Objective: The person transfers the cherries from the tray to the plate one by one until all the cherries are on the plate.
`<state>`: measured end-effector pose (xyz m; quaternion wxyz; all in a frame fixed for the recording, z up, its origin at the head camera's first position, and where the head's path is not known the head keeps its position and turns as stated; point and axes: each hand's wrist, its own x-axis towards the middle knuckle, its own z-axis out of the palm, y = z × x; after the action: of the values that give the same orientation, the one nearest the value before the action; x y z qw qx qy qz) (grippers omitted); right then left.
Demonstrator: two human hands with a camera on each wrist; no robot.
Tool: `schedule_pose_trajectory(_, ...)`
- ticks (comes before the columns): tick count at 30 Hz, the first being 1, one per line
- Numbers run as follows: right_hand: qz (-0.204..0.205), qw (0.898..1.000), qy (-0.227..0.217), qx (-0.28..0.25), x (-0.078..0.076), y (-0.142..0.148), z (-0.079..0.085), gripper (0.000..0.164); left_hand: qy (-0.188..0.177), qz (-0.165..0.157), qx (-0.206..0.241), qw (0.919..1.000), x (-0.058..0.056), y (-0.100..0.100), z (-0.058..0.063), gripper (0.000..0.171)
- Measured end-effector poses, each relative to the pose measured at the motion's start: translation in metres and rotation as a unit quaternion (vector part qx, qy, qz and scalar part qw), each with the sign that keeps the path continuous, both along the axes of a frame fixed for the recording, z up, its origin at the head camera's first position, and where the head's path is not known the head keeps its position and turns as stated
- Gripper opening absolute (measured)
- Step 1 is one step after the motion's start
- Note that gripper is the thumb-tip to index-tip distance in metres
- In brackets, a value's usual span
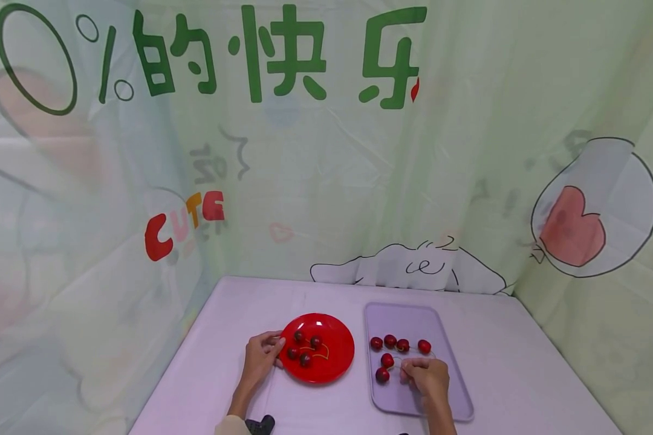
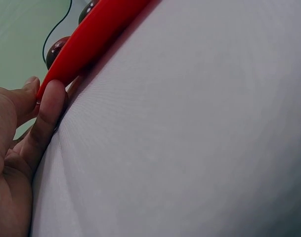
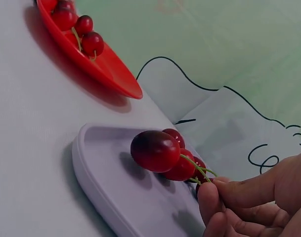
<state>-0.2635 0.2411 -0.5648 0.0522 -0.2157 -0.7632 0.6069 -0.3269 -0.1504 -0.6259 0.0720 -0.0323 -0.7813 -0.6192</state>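
A red plate (image 1: 337, 356) holds several dark red cherries (image 1: 305, 360) with stems. My left hand (image 1: 261, 353) pinches its left rim; the left wrist view shows thumb and fingers on either side of the red edge. To the right lies a pale purple tray (image 1: 402, 315) with several cherries (image 1: 390, 341) toward its far half. Over the tray, my right hand (image 1: 428, 373) pinches green stems between thumb and index finger. In the right wrist view, a cherry (image 3: 155, 150) on these stems hangs just above the tray, partly covering other cherries behind it.
A pinkish-white cloth covers the table (image 1: 207, 362). Printed curtains (image 1: 305, 181) stand behind and at both sides of it. A small black object (image 1: 261, 425) shows by the left wrist. A strip of table separates plate and tray.
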Motion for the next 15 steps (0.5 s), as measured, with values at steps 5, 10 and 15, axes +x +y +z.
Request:
schedule_pose_trajectory(5,-0.009,0.999,0.011,-0.048,0.0021,0.0019,-0.0006,0.006,-0.001,0.001,-0.003,1.0,-0.0009,0.0,-0.001,0.038)
schedule_pose_trajectory(10,-0.015,0.995,0.025,-0.091,0.0021,0.0009,-0.0024,0.008,0.002,-0.001,-0.001,1.0,-0.0008,0.0007,-0.0009,0.038)
schedule_pose_trajectory(15,-0.02,0.993,0.04,-0.112,-0.0006,-0.0044,-0.0069,0.008,0.002,0.001,-0.002,1.0,-0.0007,0.0002,-0.0027,0.037)
